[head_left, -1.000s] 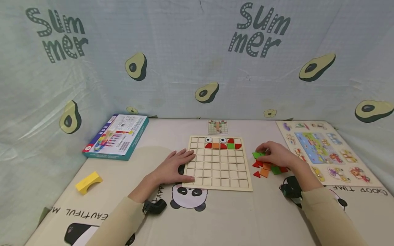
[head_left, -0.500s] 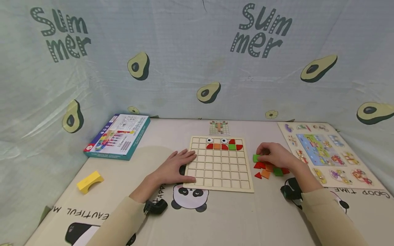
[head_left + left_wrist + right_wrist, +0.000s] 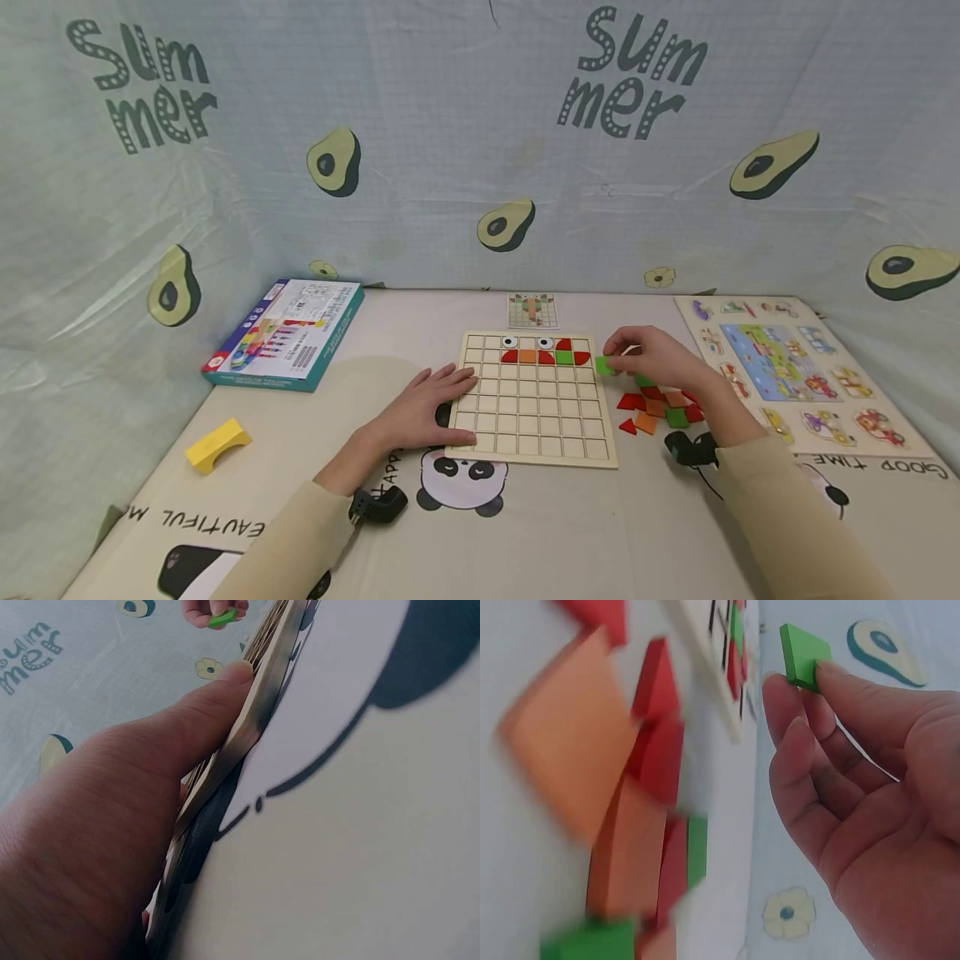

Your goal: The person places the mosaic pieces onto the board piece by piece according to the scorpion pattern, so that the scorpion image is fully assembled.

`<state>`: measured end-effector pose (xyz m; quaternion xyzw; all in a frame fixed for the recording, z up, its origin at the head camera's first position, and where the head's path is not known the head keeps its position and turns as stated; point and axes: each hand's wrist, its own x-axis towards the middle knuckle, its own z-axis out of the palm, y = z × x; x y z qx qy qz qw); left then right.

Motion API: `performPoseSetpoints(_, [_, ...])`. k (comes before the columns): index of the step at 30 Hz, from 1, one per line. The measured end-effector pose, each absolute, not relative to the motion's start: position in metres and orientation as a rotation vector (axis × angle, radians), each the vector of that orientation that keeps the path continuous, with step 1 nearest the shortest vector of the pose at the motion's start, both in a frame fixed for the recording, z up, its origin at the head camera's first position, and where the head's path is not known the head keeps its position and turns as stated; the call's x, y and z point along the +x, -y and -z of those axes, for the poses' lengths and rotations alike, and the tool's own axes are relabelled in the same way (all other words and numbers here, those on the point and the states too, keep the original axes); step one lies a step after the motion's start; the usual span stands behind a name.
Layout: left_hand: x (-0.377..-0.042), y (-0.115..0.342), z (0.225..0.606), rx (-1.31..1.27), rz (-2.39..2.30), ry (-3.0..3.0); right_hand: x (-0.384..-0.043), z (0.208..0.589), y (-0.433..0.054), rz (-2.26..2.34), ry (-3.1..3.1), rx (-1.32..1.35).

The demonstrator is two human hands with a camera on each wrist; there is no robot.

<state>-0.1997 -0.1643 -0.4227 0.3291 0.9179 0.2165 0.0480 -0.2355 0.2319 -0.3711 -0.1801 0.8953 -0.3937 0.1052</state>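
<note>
A green square tile point(image 3: 805, 656) is pinched between the thumb and fingers of my right hand point(image 3: 656, 360), raised just off the right edge of the wooden grid board point(image 3: 531, 460). My left hand point(image 3: 423, 408) rests spread on the board's left edge, its thumb point(image 3: 210, 709) lying on the rim in the left wrist view. Red, orange and green pieces and two eye tiles point(image 3: 545, 342) fill several cells in the board's top rows. Below my right hand lies a loose pile of red, orange point(image 3: 646, 422) and green pieces.
Behind the board lies a small pattern card point(image 3: 532, 310). A picture puzzle board point(image 3: 795, 375) is at the right. On the left are a boxed toy point(image 3: 285, 333) and a yellow arch block point(image 3: 217, 446). A patterned cloth wall point(image 3: 420, 150) stands at the back.
My right hand has risen from the pile and moved left and away, carrying the green square tile to the board's right edge. The left hand stays on the board.
</note>
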Motion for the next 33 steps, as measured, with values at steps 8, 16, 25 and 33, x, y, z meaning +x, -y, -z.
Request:
performPoseSetpoints(8, [-0.200,0.164,0.422,1.006,-0.661,-2.798,-0.248,0.370,-0.197,1.245,-2.627,-0.519])
performPoseSetpoints(16, [-0.199,0.164,0.422,0.995,-0.673,-2.797,-0.261,0.370,-0.162,1.316,-2.581,-0.523])
performPoseSetpoints(25, [-0.199,0.164,0.424,0.990,-0.660,-2.797,-0.273,0.377,-0.132,1.371,-2.571,-0.561])
performPoseSetpoints(33, [-0.200,0.165,0.424,1.002,-0.659,-2.797,-0.283,0.380,-0.110,1.332,-2.601,-0.584])
